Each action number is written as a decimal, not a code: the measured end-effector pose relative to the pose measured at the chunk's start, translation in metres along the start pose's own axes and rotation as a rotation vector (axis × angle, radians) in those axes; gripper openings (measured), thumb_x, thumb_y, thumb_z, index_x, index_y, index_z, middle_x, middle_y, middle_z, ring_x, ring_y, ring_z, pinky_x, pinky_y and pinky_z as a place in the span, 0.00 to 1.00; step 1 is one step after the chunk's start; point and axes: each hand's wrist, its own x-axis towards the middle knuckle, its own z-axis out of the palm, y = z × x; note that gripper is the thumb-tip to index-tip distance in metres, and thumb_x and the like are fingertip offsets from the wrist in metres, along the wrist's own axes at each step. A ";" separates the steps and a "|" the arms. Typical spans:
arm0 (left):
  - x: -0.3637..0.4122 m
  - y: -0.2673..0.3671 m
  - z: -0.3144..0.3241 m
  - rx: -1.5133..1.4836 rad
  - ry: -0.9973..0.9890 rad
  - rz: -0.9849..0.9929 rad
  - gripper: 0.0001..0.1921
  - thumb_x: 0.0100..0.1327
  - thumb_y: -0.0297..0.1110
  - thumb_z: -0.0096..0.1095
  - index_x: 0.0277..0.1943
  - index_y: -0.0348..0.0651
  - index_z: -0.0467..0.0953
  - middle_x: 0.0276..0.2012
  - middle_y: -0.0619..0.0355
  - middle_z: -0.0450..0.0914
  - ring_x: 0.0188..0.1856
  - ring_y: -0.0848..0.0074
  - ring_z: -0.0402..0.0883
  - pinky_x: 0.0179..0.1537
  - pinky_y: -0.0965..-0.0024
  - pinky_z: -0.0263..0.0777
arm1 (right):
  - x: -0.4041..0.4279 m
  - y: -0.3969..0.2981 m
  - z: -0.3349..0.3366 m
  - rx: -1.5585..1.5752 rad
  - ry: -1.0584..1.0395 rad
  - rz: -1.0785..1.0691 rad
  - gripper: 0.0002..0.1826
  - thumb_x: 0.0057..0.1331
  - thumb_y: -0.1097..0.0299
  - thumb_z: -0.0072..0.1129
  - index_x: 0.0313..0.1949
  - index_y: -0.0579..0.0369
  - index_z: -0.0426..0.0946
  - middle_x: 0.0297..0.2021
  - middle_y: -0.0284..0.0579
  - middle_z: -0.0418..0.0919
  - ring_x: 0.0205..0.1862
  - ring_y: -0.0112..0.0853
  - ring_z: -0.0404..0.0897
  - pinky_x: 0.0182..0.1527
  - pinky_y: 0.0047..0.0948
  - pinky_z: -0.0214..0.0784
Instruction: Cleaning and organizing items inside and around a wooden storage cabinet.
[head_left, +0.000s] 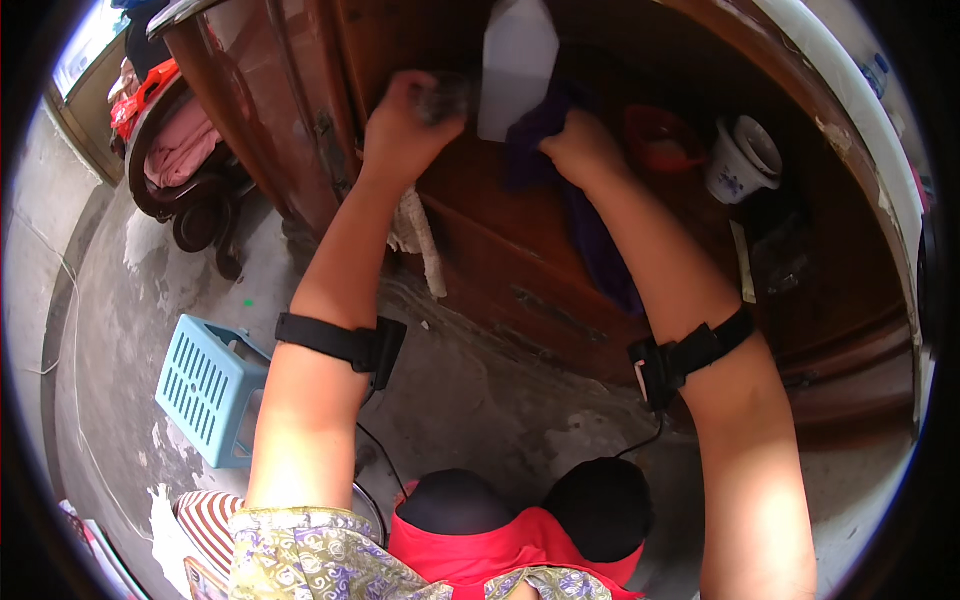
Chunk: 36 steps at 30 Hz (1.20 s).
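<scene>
Inside an open wooden cabinet, my left hand (416, 127) grips a small transparent object (442, 99), blurred, perhaps a glass. My right hand (581, 150) clutches a dark purple cloth (529, 150), whose long end hangs down over the cabinet's front edge. Between the hands, further back, a white container (517, 71) stands upright beside the cloth. To the right of my right hand lie a red bowl (660, 140) and white flower-patterned cups (735, 169). A pale, rough cloth (420, 236) hangs over the edge beneath my left hand.
A light blue plastic stool (199, 390) lies tipped on the concrete floor at left. Behind it is a carved wooden seat (139, 161) with pink fabric. The cabinet's wooden door (262, 97) stands left of my left hand. A pale strip (742, 262) lies at right.
</scene>
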 end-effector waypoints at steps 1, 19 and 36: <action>-0.003 0.003 0.002 0.015 0.155 -0.013 0.29 0.50 0.39 0.70 0.53 0.41 0.66 0.44 0.44 0.79 0.46 0.57 0.79 0.46 0.61 0.72 | 0.002 -0.002 0.000 -0.001 0.007 0.007 0.26 0.59 0.55 0.60 0.53 0.58 0.75 0.52 0.54 0.76 0.54 0.44 0.76 0.56 0.39 0.68; -0.014 0.005 0.000 -0.085 0.134 0.139 0.22 0.52 0.38 0.68 0.46 0.39 0.70 0.37 0.46 0.82 0.41 0.59 0.83 0.44 0.63 0.74 | 0.027 -0.052 0.037 -0.202 -0.045 -0.084 0.16 0.63 0.61 0.55 0.47 0.53 0.81 0.51 0.49 0.79 0.53 0.41 0.78 0.53 0.41 0.72; -0.052 0.089 0.037 -0.078 -0.137 0.213 0.24 0.54 0.41 0.69 0.50 0.40 0.69 0.33 0.47 0.81 0.37 0.60 0.82 0.41 0.63 0.74 | -0.046 0.082 -0.087 -0.388 0.109 0.061 0.32 0.55 0.68 0.63 0.60 0.60 0.69 0.58 0.56 0.72 0.60 0.43 0.71 0.62 0.36 0.64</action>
